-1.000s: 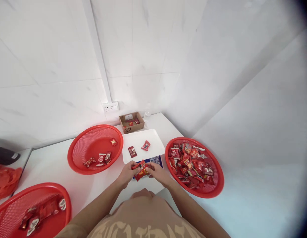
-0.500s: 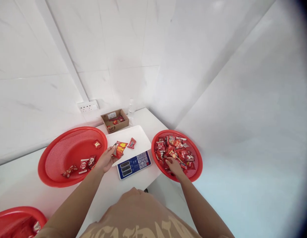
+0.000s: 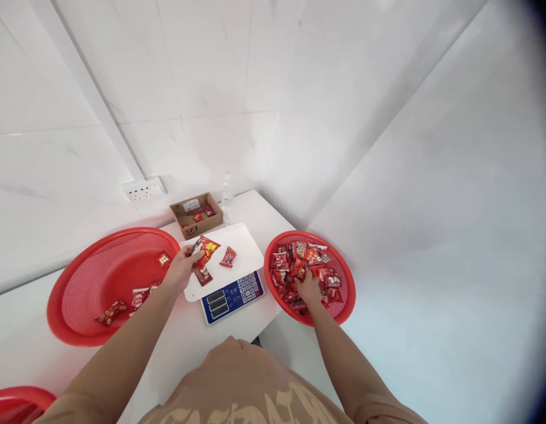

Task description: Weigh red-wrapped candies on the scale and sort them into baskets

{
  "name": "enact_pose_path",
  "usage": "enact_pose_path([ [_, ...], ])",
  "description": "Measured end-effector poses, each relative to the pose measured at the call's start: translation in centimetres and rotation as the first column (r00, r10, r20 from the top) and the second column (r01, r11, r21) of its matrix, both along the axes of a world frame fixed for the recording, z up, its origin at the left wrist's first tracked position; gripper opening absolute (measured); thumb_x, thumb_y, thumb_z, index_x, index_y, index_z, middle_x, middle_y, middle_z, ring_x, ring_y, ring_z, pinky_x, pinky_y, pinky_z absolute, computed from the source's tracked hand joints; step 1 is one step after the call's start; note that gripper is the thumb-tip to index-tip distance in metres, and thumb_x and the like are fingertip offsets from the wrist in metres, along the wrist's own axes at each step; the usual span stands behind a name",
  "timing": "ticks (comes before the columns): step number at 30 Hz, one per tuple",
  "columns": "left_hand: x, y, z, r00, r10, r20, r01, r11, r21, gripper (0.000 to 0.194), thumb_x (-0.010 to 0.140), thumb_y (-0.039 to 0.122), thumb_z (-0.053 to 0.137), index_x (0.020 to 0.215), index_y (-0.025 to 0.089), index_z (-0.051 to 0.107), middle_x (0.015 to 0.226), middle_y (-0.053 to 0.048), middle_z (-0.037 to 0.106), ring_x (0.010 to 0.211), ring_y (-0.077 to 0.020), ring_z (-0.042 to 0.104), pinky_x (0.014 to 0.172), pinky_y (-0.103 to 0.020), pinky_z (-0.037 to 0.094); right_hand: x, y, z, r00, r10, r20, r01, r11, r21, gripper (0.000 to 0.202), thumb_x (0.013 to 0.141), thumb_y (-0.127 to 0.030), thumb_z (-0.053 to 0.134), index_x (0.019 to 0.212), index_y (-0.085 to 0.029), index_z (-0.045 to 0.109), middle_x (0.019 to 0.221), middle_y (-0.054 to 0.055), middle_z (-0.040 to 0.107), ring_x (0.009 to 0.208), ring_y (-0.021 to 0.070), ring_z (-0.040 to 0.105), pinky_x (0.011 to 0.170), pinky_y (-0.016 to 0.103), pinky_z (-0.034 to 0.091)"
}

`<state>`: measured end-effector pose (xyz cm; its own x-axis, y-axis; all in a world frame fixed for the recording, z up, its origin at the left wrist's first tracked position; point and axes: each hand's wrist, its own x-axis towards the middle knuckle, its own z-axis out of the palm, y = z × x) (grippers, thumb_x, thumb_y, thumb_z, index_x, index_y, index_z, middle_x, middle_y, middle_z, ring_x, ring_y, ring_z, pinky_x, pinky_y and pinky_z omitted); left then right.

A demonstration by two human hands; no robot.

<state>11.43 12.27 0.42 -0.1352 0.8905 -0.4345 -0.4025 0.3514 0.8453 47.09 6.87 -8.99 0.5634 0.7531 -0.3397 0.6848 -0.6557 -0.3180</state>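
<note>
At the lower left of the frame a red basket (image 3: 15, 400) is cut off by the picture's edge. The right hand (image 3: 309, 290) covers some packets; their print is too small to read. The scale display (image 3: 217, 300) is illegible.

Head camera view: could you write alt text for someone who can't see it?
A person's left hand holds a red snack packet over the white tray of a scale, while the right hand reaches into a red basket full of red packets. A second red basket lies to the left.
</note>
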Motion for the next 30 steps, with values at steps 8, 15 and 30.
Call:
enact_pose_path([
  [8,1.1,0.2,-0.1,0.975,-0.096,0.201,0.120,0.986,-0.112,0.020,0.072,0.007,0.065,0.089,0.015,0.058,0.075,-0.003,0.068,0.058,-0.0126,0.064,0.051,-0.023,0.055,0.2,2.8,0.6,0.988,0.086,0.129,-0.086,0.996,-0.009,0.060,0.079,-0.046,0.048,0.129,-0.014,0.040,0.130,0.020,0.040,0.120,0.0326,0.041,0.087,0.042,0.042],
  [15,0.8,-0.3,0.1,0.978,0.037,0.207,-0.006,0.989,-0.145,0.008,0.076,0.008,0.061,0.080,0.013,0.057,0.070,-0.003,0.067,0.057,-0.0115,0.064,0.053,-0.022,0.055,-0.1,3.2,0.6,0.995,0.062,0.073,-0.058,0.997,-0.059,0.077,0.071,-0.057,0.053,0.132,-0.013,0.037,0.134,0.021,0.037,0.123,0.0363,0.036,0.091,0.051,0.038],
  [30,0.7,-1.1,-1.4,0.991,0.127,0.049,-0.124,0.991,-0.057,0.029,0.057,0.001,0.070,0.073,0.016,0.053,0.060,0.001,0.064,0.050,-0.0128,0.063,0.047,-0.021,0.051,-0.9,-1.4,0.3,0.967,0.203,0.152,-0.228,0.958,0.172,0.044,0.081,-0.020,0.036,0.122,-0.015,0.053,0.119,0.013,0.059,0.118,0.0265,0.047,0.097,0.041,0.034],
])
